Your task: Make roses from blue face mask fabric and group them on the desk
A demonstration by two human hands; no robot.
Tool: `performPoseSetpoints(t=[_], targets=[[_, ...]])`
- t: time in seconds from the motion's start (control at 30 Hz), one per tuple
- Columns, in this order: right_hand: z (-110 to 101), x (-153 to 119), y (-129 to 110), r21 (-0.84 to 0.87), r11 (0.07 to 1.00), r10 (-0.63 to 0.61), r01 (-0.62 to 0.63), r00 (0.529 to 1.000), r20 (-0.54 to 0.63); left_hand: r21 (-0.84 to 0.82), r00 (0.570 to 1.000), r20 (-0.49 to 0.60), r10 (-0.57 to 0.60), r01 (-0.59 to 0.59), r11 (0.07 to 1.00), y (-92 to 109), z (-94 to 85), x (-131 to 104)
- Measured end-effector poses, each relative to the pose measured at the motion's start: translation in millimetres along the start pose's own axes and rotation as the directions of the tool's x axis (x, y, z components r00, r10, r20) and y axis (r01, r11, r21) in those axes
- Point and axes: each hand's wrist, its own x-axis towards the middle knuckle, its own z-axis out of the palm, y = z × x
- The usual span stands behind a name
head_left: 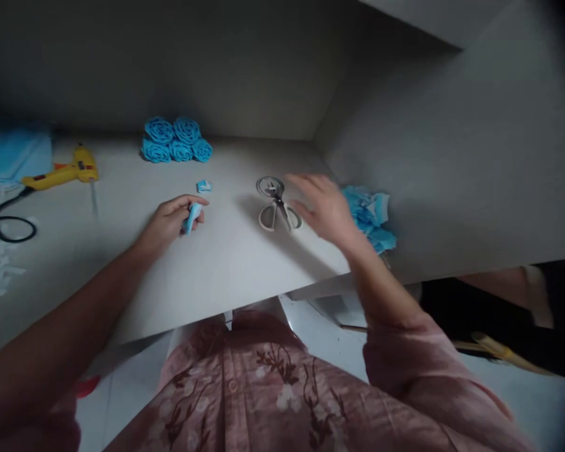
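Observation:
My left hand [173,216] is closed on a small folded blue piece [193,219], paper or cloth, just above the white tabletop. A second small blue-and-white piece [204,186] lies on the table beyond those fingers. Over the right part of the table, my right hand [324,206] has its fingers apart and holds nothing. Nearest to it are the scissors [277,204], lying with their pale handle loops towards me. Behind my right wrist, partly hidden, is a heap of crumpled blue-and-white pieces [370,216].
Several rolled blue rosettes [175,139] are stacked by the back wall. A yellow glue gun [66,172] with a black cord [9,220] is at left, near blue sheets [14,157] and white scraps [0,267]. A partition [442,157] stands at right; part of another person [508,289] shows beyond.

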Motion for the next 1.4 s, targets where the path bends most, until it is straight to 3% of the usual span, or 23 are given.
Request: performPoseSetpoints(t=[0.1,0.17,0.3,0.37,0.4,0.5,0.57,0.63,0.67,0.73,0.77,0.83,0.9,0.97,1.0,1.07,1.17,1.27,1.4], targets=[[-37,-33,63,-0.210,0.943,0.244,-0.258,0.966,-0.090,0.025,0.999,-0.002,0.032,-0.032,0.999,5,-4.3,-1],[-46,-54,95,-0.282,0.878,0.361,-0.386,0.922,-0.139,0.072,0.998,-0.013,0.069,-0.068,0.995,6,-7.8,0],[-34,-79,123,-0.288,0.815,0.498,-0.504,0.862,-0.099,0.162,0.992,-0.027,0.124,-0.118,0.980,7,-12.5,4],[-27,-82,129,-0.256,0.769,0.565,-0.585,0.810,-0.154,0.180,0.993,-0.007,0.116,-0.112,0.977,8,-14.3,4],[-26,-82,132,-0.226,0.731,0.608,-0.644,0.765,-0.212,0.193,0.995,0.011,0.099,-0.099,0.976,9,-15.9,4],[-36,-77,140,0.002,0.630,0.694,-0.777,0.561,-0.451,0.259,0.996,0.046,0.070,-0.080,0.963,7,-26.6,0],[-50,-69,140,0.219,0.645,0.697,-0.732,0.447,-0.560,0.321,0.996,0.023,0.081,-0.084,0.943,3,-39.7,-3],[-66,-57,131,0.436,0.671,0.714,-0.601,0.363,-0.598,0.390,0.998,-0.005,0.058,-0.051,0.919,-4,-54.8,-5],[-73,-50,124,0.517,0.683,0.718,-0.516,0.344,-0.605,0.427,0.999,-0.013,0.052,-0.042,0.903,-7,-61.8,-6],[-81,-34,100,0.605,0.706,0.708,-0.367,0.363,-0.606,0.503,0.993,-0.035,0.111,-0.078,0.861,-14,-72.5,-8],[-81,-26,85,0.635,0.713,0.696,-0.297,0.411,-0.589,0.544,0.986,-0.040,0.160,-0.113,0.832,-16,-75.7,-8],[-68,-13,50,0.698,0.696,0.652,-0.170,0.558,-0.514,0.629,0.977,-0.005,0.211,-0.161,0.761,-18,-78.3,-8],[-41,-3,11,0.754,0.646,0.542,-0.118,0.767,-0.344,0.683,0.979,0.029,0.202,-0.167,0.711,-18,-77.8,-8],[-4,3,-27,0.765,0.633,0.334,-0.118,0.933,-0.133,0.697,0.977,0.042,0.209,-0.179,0.694,-18,-76.1,-8],[15,6,-43,0.769,0.629,0.211,-0.115,0.977,-0.027,0.698,0.975,0.041,0.217,-0.183,0.692,-19,-75.3,-8],[47,11,-66,0.775,0.624,-0.064,-0.095,0.983,0.172,0.705,0.974,0.021,0.224,-0.173,0.688,-20,-73.7,-11],[70,23,-76,0.797,0.600,-0.337,-0.068,0.882,0.328,0.743,0.964,-0.006,0.265,-0.174,0.647,-21,-72.2,-14],[72,40,-71,0.828,0.557,-0.383,-0.066,0.864,0.327,0.770,0.915,-0.011,0.404,-0.250,0.587,-22,-71.5,-16],[88,59,-76,0.876,0.476,-0.268,-0.081,0.935,0.232,0.791,0.858,0.004,0.514,-0.317,0.523,-19,-69.2,-21]])
